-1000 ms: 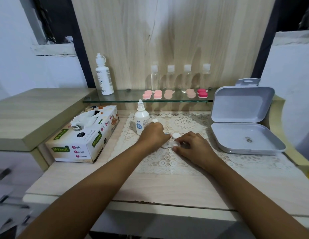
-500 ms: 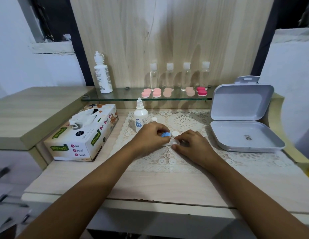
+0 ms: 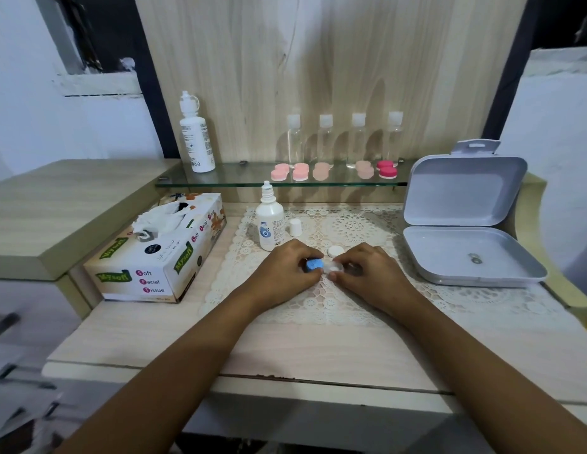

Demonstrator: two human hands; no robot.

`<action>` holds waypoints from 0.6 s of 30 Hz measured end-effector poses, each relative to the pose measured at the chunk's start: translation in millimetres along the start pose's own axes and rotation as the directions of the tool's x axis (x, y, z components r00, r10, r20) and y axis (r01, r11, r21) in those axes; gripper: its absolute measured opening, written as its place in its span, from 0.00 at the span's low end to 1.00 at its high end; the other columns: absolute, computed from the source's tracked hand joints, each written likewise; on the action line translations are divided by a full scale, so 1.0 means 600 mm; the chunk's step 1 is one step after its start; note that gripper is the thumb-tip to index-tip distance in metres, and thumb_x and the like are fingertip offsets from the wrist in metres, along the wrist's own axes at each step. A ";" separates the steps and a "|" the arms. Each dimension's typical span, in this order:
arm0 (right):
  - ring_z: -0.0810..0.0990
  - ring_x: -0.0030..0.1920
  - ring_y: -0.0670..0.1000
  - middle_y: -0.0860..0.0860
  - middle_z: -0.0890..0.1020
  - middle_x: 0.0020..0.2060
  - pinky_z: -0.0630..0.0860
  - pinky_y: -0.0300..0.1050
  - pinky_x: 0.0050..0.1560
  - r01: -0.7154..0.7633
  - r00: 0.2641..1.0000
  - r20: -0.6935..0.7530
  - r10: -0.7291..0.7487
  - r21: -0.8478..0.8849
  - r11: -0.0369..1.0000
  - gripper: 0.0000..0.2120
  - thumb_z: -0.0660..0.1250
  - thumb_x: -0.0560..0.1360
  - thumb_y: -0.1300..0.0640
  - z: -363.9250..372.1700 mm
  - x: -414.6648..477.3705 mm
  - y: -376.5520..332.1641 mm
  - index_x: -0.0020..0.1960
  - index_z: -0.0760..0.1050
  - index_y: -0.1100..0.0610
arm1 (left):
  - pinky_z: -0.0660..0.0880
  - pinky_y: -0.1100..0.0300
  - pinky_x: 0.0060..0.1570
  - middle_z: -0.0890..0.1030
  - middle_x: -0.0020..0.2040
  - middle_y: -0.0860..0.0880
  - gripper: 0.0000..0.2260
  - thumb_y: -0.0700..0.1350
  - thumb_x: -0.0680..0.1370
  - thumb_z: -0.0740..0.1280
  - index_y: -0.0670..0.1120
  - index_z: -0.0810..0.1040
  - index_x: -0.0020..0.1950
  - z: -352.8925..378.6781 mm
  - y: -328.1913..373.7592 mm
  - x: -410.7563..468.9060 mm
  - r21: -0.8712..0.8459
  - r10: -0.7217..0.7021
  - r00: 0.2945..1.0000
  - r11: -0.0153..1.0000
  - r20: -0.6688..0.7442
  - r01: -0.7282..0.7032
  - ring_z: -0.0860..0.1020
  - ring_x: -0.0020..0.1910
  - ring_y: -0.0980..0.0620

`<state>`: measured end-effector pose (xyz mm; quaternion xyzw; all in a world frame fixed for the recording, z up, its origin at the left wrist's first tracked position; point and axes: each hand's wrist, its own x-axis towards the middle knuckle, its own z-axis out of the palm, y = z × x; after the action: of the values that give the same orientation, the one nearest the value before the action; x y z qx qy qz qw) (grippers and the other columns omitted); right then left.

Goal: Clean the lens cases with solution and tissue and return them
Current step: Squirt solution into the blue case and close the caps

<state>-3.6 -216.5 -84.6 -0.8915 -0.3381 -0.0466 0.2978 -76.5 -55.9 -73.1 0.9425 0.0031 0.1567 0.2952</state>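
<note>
Lens case (image 3: 334, 267) at centre of lace mat (image 3: 351, 224), 4 o'clock from solution bottle (image 3: 269, 221): left hand (image 3: 285, 270) pinches its blue cap (image 3: 314, 265), right hand (image 3: 367, 273) pinches the other end; light, stiff, likely slick plastic, so grip by the rims.

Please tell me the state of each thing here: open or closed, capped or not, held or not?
Small bottle: upright, cap off.
Bottle cap: standing on the mat.
Grey box: lid open.
Tissue box: open, tissue sticking out.
Lens case: held by the right hand, one well uncovered.
White lid: off, lying on the mat.
Blue lid: pinched by the left hand.
Big bottle: capped.
</note>
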 end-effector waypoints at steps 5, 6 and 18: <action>0.71 0.57 0.51 0.48 0.77 0.52 0.68 0.49 0.60 0.007 1.000 0.004 -0.007 -0.003 1.000 0.15 0.68 0.72 0.45 0.001 0.000 -0.001 0.57 0.78 0.50 | 0.66 0.76 0.48 0.78 0.56 0.51 0.16 0.41 0.75 0.68 0.46 0.77 0.63 0.001 -0.007 -0.002 -0.015 0.038 0.999 0.999 -0.012 -0.038 0.73 0.52 0.59; 0.71 0.57 0.51 0.48 0.77 0.52 0.68 0.49 0.60 0.010 1.000 0.004 -0.010 -0.007 1.000 0.15 0.68 0.72 0.45 0.001 0.000 -0.001 0.57 0.78 0.50 | 0.66 0.79 0.48 0.78 0.57 0.51 0.16 0.40 0.75 0.68 0.46 0.77 0.63 0.000 -0.007 -0.002 -0.033 0.044 0.999 0.999 -0.012 -0.044 0.73 0.52 0.60; 0.71 0.58 0.51 0.49 0.77 0.53 0.68 0.49 0.60 0.017 1.000 0.015 -0.017 -0.025 1.000 0.15 0.67 0.73 0.46 -0.002 -0.002 -0.002 0.58 0.78 0.49 | 0.65 0.81 0.50 0.77 0.59 0.52 0.16 0.40 0.76 0.66 0.46 0.76 0.63 -0.005 -0.009 -0.006 -0.101 0.033 0.999 0.994 -0.004 -0.033 0.73 0.54 0.61</action>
<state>-5.2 -217.0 -83.3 -0.8926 -0.3474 -0.0467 0.2836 -80.3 -50.4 -74.8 0.9261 -0.0200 0.1627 0.3398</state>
